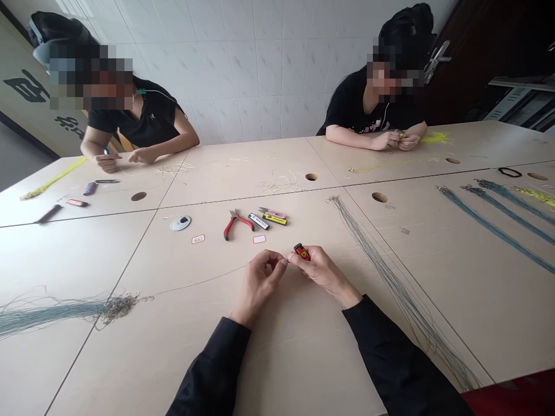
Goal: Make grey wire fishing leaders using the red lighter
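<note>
over the feed i see my left hand (261,283), its grip pinched together on a hair-thin strand (195,286) that curves leftward over the smooth, pale surface (299,364), toward bluish cords (56,316) tipped with a bristly tangle of small metallic hooks (120,307). my right hand (324,273) has its grip wrapped around a stubby red lighter (302,252), fingertips just beside the left ones. farther off lie pliers (235,215) with curved red handles; beyond stands a wall (225,69) of glossy, faintly veined tiles.
</note>
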A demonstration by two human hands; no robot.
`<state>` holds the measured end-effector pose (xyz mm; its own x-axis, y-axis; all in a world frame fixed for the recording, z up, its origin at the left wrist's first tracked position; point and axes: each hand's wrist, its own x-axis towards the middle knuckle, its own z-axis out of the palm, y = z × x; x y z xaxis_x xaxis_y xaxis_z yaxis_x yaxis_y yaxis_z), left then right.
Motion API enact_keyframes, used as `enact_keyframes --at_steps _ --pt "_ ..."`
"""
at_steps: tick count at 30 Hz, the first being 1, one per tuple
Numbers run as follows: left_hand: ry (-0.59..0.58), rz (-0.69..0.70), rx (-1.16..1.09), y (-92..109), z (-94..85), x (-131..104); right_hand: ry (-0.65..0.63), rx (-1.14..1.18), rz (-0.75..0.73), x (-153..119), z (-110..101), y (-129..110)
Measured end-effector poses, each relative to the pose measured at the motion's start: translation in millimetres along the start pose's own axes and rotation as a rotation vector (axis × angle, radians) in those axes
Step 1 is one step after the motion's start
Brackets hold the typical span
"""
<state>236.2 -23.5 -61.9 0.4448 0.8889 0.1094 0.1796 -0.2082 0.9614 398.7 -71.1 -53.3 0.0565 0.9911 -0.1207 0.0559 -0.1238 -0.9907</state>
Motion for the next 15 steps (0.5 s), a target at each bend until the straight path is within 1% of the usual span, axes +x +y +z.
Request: enact_keyframes --at_steps 2,6,11,15 --pt "0.015 -0.046 -0.080 -3.7 -0.5 1.7 -0.007 -0.001 -0.002 -1.4 0.2 -2.7" --pt "0.029 -0.064 -0.170 -5.5 -2.4 4.5 -0.054 0.000 -0.017 -2.9 0.9 -8.2" --pt "-0.008 -0.087 -0.199 -1.2 -4.2 4.7 -0.042 -0.011 -0.045 -1.9 1.9 -8.9" --pt "-0.014 -0.094 -0.208 -1.1 -4.0 4.8 -0.044 -0.012 -0.032 -1.8 1.3 -6.3"
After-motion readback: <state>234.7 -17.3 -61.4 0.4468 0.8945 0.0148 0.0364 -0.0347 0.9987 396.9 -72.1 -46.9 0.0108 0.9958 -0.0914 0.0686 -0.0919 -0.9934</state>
